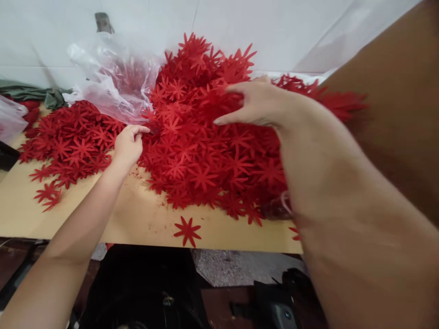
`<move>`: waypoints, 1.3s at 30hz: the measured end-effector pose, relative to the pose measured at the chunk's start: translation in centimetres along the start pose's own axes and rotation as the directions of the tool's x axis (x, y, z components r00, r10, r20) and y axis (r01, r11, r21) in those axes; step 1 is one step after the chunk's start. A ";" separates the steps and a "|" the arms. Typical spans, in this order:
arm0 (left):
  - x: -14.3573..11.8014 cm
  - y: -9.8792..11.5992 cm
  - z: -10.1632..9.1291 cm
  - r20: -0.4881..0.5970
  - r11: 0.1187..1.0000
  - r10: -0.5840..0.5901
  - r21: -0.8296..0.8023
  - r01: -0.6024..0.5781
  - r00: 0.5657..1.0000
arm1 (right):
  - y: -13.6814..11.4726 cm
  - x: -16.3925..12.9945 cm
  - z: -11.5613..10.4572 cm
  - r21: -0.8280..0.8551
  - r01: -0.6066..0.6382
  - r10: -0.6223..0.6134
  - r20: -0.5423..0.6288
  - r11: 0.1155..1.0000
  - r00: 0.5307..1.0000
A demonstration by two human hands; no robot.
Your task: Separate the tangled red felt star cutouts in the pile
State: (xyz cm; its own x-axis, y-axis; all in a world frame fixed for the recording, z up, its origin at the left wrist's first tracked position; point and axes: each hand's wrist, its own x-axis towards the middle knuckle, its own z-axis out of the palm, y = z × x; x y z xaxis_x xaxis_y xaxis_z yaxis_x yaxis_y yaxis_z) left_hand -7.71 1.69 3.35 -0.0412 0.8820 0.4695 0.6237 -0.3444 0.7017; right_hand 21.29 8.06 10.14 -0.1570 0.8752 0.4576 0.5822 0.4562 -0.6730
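Observation:
A large heap of red flower-shaped cutouts with narrow petals covers the middle of the board. Over its upper part, my right hand curls its thumb and fingers around a bunch of the red cutouts, which look smeared by motion. My left hand is at the heap's left side with its fingers drawn together, at the lower edge of a clear plastic bag; it appears to pinch that edge. Some red cutouts show through the bag. One single cutout lies apart near the front edge.
A smaller heap of red cutouts lies to the left on the tan board. A brown cardboard panel rises at the right. White wall stands behind. Dark green cloth is at the far left, and a black bag below the board.

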 end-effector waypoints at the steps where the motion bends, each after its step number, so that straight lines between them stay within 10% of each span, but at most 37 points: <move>1: 0.3 -0.8 -0.7 0.008 0.998 -0.038 0.048 0.037 0.999 | -0.8 -0.6 -0.3 -0.192 -0.146 0.168 0.099 0.970 0.981; 8: 1.6 -4.3 -1.8 0.239 0.877 -0.148 0.481 0.016 0.960 | -6.1 -5.3 -0.8 -0.328 -0.088 0.118 0.074 0.940 0.990; 13: 1.0 -4.5 -0.5 0.450 0.724 -0.114 0.648 -0.237 0.886 | -9.0 -13.3 2.4 -0.255 0.308 -0.238 0.270 0.917 0.933; 17: 0.6 -4.7 -0.5 0.458 0.706 -0.118 0.662 -0.250 0.881 | -8.0 -21.1 6.4 -0.285 0.470 -0.296 0.487 0.836 0.821; 22: 0.4 -5.0 -1.3 0.499 0.733 -0.066 0.612 -0.297 0.864 | -4.7 -23.9 9.3 -0.415 0.513 -0.315 0.456 0.752 0.832; 31: 1.3 -5.4 -5.5 0.204 0.706 0.054 0.685 -0.182 0.977 | -4.3 -18.9 9.0 -0.442 0.505 -0.422 0.278 0.741 0.863; 39: 0.6 -2.0 -7.4 -0.122 0.961 0.050 0.276 -0.015 0.991 | -7.4 -17.7 8.0 -0.056 0.244 -0.243 0.019 0.968 0.970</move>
State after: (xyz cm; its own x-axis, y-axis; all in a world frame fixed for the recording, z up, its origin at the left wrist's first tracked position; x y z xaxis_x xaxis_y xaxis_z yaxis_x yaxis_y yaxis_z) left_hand -14.76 0.49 6.18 -0.1043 0.8179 0.5658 0.8153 -0.2555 0.5197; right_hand 13.43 -9.49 2.40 -0.3089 0.7409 0.5964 0.5698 0.6462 -0.5076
